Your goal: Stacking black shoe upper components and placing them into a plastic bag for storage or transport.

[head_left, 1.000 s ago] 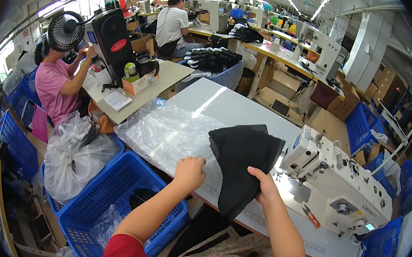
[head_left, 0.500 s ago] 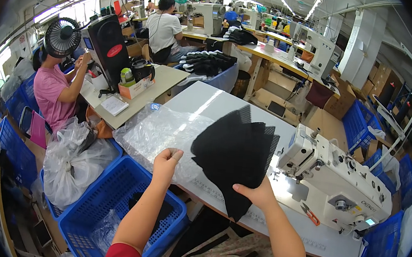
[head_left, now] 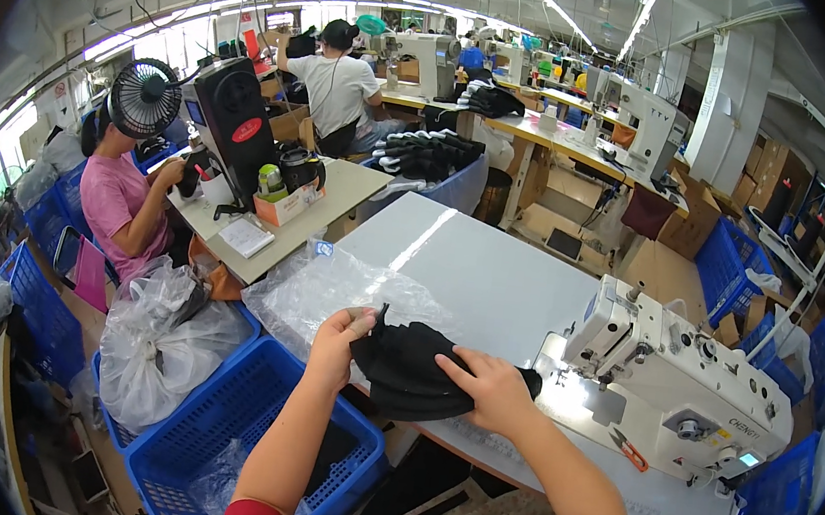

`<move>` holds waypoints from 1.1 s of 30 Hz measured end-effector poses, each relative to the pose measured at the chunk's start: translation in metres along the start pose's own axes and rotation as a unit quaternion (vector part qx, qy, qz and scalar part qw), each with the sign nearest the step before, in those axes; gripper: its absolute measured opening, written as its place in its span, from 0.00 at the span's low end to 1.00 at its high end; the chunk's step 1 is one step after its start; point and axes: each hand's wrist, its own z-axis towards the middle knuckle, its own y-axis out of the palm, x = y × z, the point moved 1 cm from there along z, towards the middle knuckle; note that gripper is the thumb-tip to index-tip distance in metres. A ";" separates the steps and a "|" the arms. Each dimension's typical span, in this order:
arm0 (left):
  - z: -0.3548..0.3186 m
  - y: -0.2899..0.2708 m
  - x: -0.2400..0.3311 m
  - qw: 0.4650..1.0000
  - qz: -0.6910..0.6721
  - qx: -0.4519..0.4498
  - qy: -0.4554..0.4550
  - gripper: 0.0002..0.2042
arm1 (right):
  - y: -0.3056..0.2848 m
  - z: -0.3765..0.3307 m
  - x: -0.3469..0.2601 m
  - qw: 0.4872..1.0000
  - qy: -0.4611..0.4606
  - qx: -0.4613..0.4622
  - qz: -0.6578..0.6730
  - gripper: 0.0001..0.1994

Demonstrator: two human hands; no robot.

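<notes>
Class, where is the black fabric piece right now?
The black fabric piece sits low-centre in the head view, held between left hand and right hand, left of the sewing machine.

**Layout at the bench**

A cloth (head_left: pixel 421 369) is held at the near edge of the bench (head_left: pixel 491 276), between the left hand (head_left: pixel 338 345) and the right hand (head_left: pixel 489 391). A plastic sheet (head_left: pixel 328 294) is spread under and left of it. A sewing machine (head_left: pixel 671 385) is set to the right. A crate (head_left: pixel 213 438) is placed below left, a bag (head_left: pixel 157 341) beside it.
</notes>
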 end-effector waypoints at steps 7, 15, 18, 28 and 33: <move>-0.009 0.014 0.033 0.995 0.090 -0.024 0.032 0.05 | 0.007 0.007 0.008 0.996 -0.042 0.010 -0.082 0.43; -0.035 0.055 0.042 0.844 0.450 -0.048 0.288 0.05 | 0.004 0.038 -0.013 0.980 0.185 -0.055 -0.042 0.38; -0.040 0.066 0.051 0.785 0.509 -0.045 0.351 0.05 | -0.002 0.045 -0.022 0.979 0.192 -0.069 -0.019 0.38; -0.040 0.070 0.057 0.816 0.476 -0.045 0.326 0.07 | -0.005 0.047 -0.020 0.960 0.259 -0.054 0.094 0.37; -0.042 0.101 0.053 0.787 0.502 -0.053 0.355 0.06 | 0.010 0.053 -0.039 0.987 0.156 -0.021 0.042 0.21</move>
